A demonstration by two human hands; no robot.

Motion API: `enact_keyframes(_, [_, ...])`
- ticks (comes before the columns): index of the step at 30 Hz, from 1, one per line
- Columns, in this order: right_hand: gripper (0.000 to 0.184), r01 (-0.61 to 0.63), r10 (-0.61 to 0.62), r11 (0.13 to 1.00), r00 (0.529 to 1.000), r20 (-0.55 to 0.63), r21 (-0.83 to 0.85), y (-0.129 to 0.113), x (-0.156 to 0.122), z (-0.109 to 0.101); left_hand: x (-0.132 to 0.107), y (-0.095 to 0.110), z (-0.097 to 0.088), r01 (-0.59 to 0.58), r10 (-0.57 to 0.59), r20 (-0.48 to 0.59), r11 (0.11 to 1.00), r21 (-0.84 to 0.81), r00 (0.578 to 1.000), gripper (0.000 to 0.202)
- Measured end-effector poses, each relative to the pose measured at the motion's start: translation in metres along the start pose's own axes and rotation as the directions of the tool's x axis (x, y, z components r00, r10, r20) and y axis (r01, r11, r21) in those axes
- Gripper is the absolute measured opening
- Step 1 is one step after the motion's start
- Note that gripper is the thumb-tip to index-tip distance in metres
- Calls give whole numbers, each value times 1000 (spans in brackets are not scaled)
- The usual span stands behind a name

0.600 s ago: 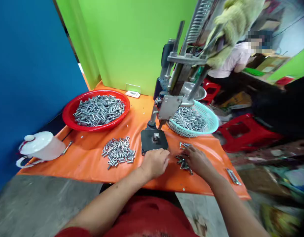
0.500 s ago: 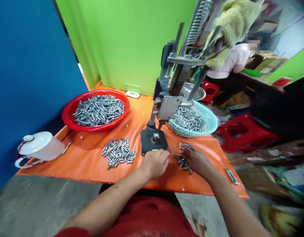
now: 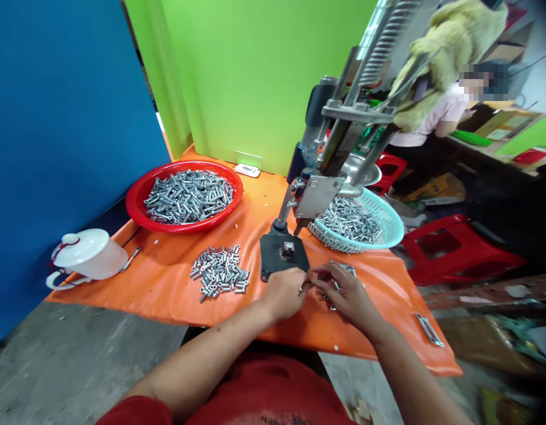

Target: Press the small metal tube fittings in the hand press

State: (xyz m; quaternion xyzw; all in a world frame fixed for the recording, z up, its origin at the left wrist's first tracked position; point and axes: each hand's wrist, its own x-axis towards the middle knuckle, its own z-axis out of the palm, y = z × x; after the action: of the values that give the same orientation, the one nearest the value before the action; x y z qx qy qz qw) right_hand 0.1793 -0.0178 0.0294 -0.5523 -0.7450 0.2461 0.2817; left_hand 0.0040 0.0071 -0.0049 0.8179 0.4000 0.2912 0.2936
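Near side of black base (image 3: 273, 261): left hand (image 3: 285, 295) pinched metal piece (image 3: 301, 288), right hand (image 3: 347, 296) met it (couldn't tell hold); steady fingertips looked wise.

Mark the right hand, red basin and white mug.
Right hand (image 3: 349, 297), head view: back of the hand.
Red basin (image 3: 134, 199), head view: its left rim.
White mug (image 3: 105, 256), head view: middle of its body.

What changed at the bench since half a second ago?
The right hand moved left, from the loose metal pieces to the left hand; whether it took one is unclear. The camera view shifted too. The left hand by the press base, the red basin and teal basket stayed put.
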Motion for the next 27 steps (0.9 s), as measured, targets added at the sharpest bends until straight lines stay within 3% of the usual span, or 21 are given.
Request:
enact_keyframes(2, [36, -177, 174, 951, 984, 36, 252, 3, -1, 5, 1, 0, -3, 61, -62, 1, 976, -210, 998, 21])
enact_keyframes(4, [41, -324, 303, 844, 946, 118, 429, 6, 0, 9, 3, 1, -9, 121, -111, 47, 909, -400, 993, 21])
enact_keyframes(6, [40, -349, 341, 783, 933, 114, 515, 6, 5, 13, 6, 1, -15, 169, -156, 68, 844, -509, 985, 19])
enact_keyframes(8, [36, -263, 313, 799, 950, 0, 541, 4, 16, 15, 12, -2, -21, 195, -248, -27, 821, -536, 968, 17])
enact_keyframes(11, [33, -103, 214, 865, 961, -175, 491, -2, 40, 17, 24, -13, -26, 217, -393, -279, 839, -500, 876, 24])
enact_keyframes(13, [32, -35, 144, 901, 965, -222, 433, -5, 56, 19, 32, -21, -27, 227, -416, -352, 854, -468, 839, 27])
enact_keyframes(19, [25, 88, -44, 981, 969, -244, 170, -1, 82, 24, 42, -32, -22, 193, -363, -337, 875, -445, 869, 6])
enact_keyframes(27, [24, 140, -129, 989, 970, -206, 40, 0, 90, 18, 40, -35, -18, 162, -341, -343, 875, -456, 875, 6])
